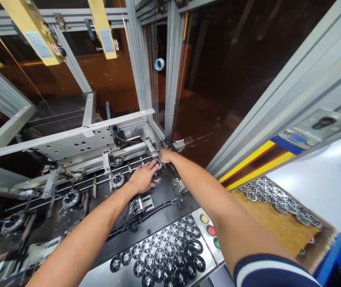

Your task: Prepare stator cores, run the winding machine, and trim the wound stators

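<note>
Both my arms reach into a machine enclosure. My left hand (143, 177) lies over the black machine bed with fingers stretched toward a round toothed metal part (158, 164) on the conveyor track (98, 179). My right hand (166, 155) is curled at the same part, at the right end of the track; its fingertips are hidden. More round parts (117, 180) sit spaced along the track to the left.
A metal tray (110, 275) with several dark round parts lies near me. Yellow, red and green buttons (210, 230) sit beside it. Stacked silver discs (275, 199) rest on a brown board at the right. Aluminium frame posts (170, 67) surround the opening.
</note>
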Tool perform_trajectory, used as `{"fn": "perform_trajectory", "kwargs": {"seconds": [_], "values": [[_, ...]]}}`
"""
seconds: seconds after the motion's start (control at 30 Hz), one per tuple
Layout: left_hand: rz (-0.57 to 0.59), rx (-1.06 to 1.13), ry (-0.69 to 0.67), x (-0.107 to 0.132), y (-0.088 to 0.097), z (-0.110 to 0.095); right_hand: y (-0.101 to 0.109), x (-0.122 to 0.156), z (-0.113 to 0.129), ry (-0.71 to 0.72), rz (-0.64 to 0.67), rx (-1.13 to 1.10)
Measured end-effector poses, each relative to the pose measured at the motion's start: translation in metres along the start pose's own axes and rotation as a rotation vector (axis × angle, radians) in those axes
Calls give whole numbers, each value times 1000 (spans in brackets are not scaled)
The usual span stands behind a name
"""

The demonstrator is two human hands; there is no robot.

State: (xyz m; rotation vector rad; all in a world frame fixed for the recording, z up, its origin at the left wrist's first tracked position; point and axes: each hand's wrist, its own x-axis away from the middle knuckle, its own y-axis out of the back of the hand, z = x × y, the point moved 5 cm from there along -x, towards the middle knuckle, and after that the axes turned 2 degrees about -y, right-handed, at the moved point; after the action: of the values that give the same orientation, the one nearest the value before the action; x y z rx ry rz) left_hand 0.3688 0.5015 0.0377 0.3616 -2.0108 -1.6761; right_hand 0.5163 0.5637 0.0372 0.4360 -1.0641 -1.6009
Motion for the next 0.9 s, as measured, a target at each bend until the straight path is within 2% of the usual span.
{"fn": "perform_trajectory", "kwargs": {"seconds": [0.2,0.33,0.5,0.9], "values": [[25,14,5,1,1,0,11,6,-29,-179,33,22],[45,24,-2,1,3,1,7,24,-44,-234,67,-64],[59,24,-10,1,4,1,-3,39,-45,-270,84,-186],[58,25,6,2,3,1,-3,44,-41,-300,123,-319]]}}
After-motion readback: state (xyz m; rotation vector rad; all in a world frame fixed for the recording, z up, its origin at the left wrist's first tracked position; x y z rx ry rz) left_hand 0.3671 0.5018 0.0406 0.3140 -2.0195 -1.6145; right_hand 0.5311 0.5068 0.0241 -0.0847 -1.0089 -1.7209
